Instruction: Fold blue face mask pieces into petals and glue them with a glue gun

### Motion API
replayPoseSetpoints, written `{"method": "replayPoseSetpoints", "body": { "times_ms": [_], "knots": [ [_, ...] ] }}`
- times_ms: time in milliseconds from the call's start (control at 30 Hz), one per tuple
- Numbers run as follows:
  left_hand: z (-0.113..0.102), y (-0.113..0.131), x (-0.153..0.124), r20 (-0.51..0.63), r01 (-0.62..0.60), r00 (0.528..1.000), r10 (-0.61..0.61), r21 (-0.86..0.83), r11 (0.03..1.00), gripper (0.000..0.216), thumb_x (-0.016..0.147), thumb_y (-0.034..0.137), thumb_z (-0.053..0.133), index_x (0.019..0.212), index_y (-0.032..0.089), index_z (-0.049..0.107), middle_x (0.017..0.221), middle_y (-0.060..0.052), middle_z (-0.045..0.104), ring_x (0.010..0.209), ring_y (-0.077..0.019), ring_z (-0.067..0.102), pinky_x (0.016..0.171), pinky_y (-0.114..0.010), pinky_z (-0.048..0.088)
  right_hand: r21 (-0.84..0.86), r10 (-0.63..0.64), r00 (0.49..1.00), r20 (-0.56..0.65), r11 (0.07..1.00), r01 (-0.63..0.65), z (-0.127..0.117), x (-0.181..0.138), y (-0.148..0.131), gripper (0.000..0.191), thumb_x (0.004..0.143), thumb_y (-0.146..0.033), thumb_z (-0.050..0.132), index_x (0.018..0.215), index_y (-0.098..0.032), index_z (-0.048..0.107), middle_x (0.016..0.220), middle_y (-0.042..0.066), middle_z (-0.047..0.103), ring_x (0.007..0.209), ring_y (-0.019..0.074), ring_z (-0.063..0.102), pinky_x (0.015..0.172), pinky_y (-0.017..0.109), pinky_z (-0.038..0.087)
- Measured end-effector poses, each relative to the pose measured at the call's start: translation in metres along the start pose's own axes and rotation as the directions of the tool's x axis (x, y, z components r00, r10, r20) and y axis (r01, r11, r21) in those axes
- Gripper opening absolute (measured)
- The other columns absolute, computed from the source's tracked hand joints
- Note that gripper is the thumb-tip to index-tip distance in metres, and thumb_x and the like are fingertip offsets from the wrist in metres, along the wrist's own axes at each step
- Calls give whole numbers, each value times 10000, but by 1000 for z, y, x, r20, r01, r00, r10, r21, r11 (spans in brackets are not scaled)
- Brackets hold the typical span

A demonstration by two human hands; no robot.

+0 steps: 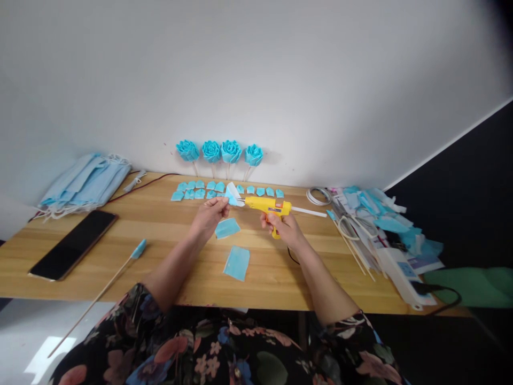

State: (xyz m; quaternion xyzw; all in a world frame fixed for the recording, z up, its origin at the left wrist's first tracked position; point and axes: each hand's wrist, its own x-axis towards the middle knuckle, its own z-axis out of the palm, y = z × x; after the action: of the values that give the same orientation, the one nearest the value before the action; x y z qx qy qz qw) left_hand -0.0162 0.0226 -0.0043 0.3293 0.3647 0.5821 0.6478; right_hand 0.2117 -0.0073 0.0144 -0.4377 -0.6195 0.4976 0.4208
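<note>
My right hand [280,225] grips a yellow hot glue gun [262,204] with a white glue stick [308,212] poking out of its back. The gun's nozzle touches or nearly touches a folded blue-and-white fabric piece [233,195], pinched in the fingers of my left hand [211,214]. Two blue fabric squares [227,228] lie on the table below my hands. Behind them are rows of small folded blue petals [200,193]. To the left of my left arm rests a wooden stick with a blue bud [139,249] on its tip, reaching past the table's front edge.
Several blue fabric flowers [210,152] on sticks lean at the wall. A stack of face masks [86,179] and a phone [74,244] lie left. At right are a wire coil [319,195], wooden sticks [352,248], blue scraps [385,211] and a white power strip [404,275].
</note>
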Motion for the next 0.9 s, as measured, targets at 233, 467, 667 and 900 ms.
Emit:
{"method": "replayPoseSetpoints", "body": {
  "times_ms": [233,467,667,900],
  "knots": [
    [0,1,-1,2,-6,1000,6,14,1000,285,650,356,832,679,145,643,604,19,588,541,-76,498,569,-229,403,6,25,999,20,1000,-25,0,0,0,482,809,-637,587,839,-163,666,696,25,615,555,101,492,498,231,430],
    [-2,-1,1,14,1,1000,-1,-9,1000,297,638,367,843,695,142,658,615,14,597,556,-74,504,584,-225,408,-6,13,1000,21,1000,-13,0,0,3,461,819,-625,585,799,-171,660,682,15,602,551,100,482,505,236,424],
    [-1,0,1,7,10,1000,-9,-14,1000,319,607,375,861,687,144,655,606,20,595,546,-73,505,575,-225,404,-38,-5,999,38,999,7,-2,1,9,439,856,-600,563,809,-171,647,691,17,600,575,103,495,520,230,415],
    [0,0,0,-13,-8,1000,8,-10,1000,310,624,371,851,692,140,656,601,13,599,543,-73,503,570,-222,399,-103,-47,998,46,993,51,-3,1,8,434,859,-590,554,747,-177,626,671,23,596,563,113,497,514,243,412]
  ]
}}
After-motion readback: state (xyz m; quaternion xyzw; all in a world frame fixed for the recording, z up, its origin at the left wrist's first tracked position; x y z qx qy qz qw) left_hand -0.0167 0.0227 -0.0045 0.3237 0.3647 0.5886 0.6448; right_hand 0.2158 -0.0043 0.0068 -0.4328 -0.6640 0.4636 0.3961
